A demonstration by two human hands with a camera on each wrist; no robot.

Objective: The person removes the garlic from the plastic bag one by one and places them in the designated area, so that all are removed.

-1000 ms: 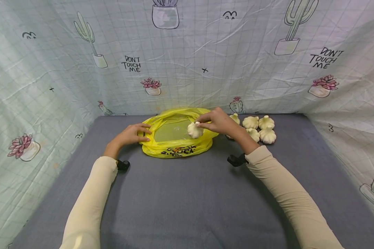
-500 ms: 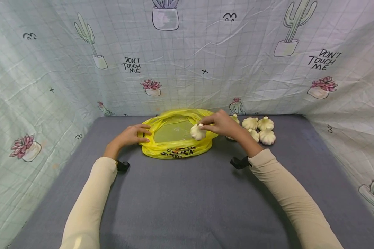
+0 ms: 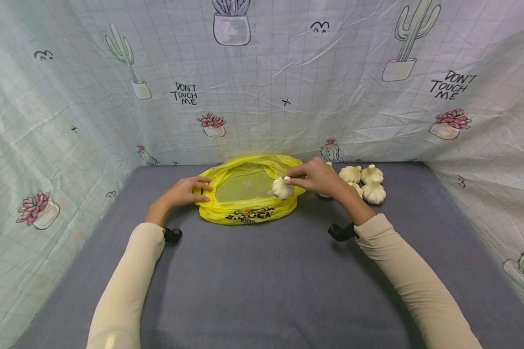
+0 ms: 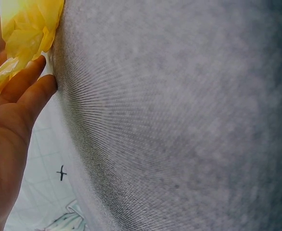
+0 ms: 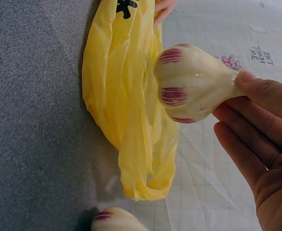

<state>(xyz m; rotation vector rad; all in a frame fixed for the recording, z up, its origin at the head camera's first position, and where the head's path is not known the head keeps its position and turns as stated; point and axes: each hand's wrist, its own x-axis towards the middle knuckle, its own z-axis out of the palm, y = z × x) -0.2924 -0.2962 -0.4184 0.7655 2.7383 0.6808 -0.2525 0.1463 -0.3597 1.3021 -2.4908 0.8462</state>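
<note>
A yellow plastic bag (image 3: 227, 209) with dark lettering lies with its mouth facing up, and a greenish sheet-like surface (image 3: 242, 186) shows inside. My left hand (image 3: 184, 191) touches the bag's left rim, fingers spread and fairly straight. In the left wrist view, those fingers (image 4: 32, 94) lie against a fold of yellow plastic (image 4: 28, 33). By its stem, a cream garlic bulb (image 3: 283, 188) is pinched between the thumb and fingers of my right hand (image 3: 320, 178). It hangs over the bag's right rim. Purple streaks mark the bulb (image 5: 191, 84) in the right wrist view.
Several more garlic bulbs (image 3: 374, 192) sit grouped at the back right, partly hidden by my right hand. A grey cloth (image 3: 253, 281) covers the table. Behind and at the sides hangs a printed curtain (image 3: 262, 72) with cactus drawings.
My right hand has drifted right and slightly down with the garlic bulb, from over the bag's mouth to its right rim. The left hand stays at the bag's left rim.
</note>
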